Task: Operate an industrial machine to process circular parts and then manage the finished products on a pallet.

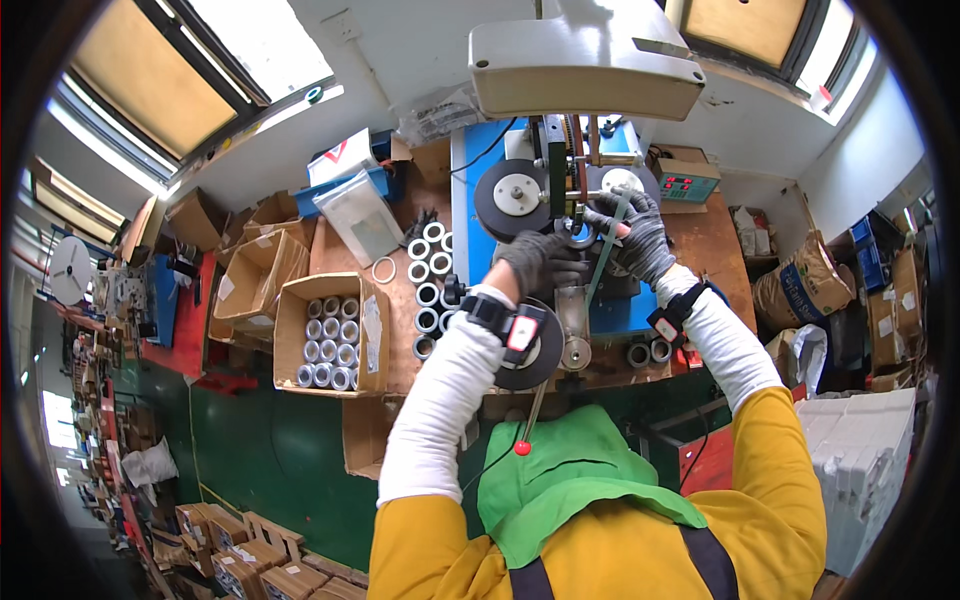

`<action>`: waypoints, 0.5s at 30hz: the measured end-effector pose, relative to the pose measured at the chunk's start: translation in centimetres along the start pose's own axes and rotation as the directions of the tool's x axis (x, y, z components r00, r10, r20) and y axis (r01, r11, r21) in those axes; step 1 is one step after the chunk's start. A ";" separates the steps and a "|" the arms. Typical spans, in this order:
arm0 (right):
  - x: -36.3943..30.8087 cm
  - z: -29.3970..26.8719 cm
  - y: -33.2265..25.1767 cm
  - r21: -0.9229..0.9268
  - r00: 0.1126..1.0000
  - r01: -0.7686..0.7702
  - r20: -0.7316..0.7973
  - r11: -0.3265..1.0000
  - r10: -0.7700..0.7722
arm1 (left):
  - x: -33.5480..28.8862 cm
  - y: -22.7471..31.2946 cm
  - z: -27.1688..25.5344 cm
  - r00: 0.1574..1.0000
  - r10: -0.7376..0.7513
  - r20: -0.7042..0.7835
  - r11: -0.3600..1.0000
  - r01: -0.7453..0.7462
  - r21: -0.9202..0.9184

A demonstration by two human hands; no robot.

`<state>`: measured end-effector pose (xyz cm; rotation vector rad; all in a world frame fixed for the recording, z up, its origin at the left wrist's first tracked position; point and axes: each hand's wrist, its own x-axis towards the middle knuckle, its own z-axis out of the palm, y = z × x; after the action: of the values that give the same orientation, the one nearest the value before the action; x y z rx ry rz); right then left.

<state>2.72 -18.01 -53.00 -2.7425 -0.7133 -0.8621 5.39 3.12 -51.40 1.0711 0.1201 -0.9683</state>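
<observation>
At a bench machine with several black round wheels (512,196), both my hands wear dark grey gloves. My left hand (543,264) is smeared by motion, close in front of the machine's middle, and its fingers cannot be made out. A pale green translucent strip (606,250) slants down through the grip of my right hand (640,236), whose fingers are bent beside it. Between the hands, a small ring (576,235) sits at the machine's centre, partly covered by the gloves. Below it is a metal cylinder (573,325).
Left of the machine, several metal rings (427,294) stand on the brown bench (400,370). A cardboard box (375,340) holds more rings. A control box with red digits (690,184) is at the right. A lever with a red knob (522,448) juts toward me.
</observation>
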 end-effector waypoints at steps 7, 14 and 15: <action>-0.9 0.2 0.9 -0.001 0.998 -0.051 0.036 0.999 0.051 | -11.4 -2.3 -9.8 0.926 0.291 -0.241 0.957 -0.277 0.090; -0.4 0.3 1.2 0.027 0.997 -0.045 0.061 0.999 0.043 | -12.9 -27.6 -8.2 0.913 -0.360 0.191 0.814 0.408 -0.413; -0.3 0.1 1.1 0.051 0.999 -0.028 0.025 0.998 0.027 | -13.1 -27.4 -7.9 0.933 -0.276 0.229 0.819 0.353 -0.452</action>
<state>3.09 -19.02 -53.24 -2.7152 -0.6911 -0.7944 -19.32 13.76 -67.45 0.5103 0.4066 -1.2355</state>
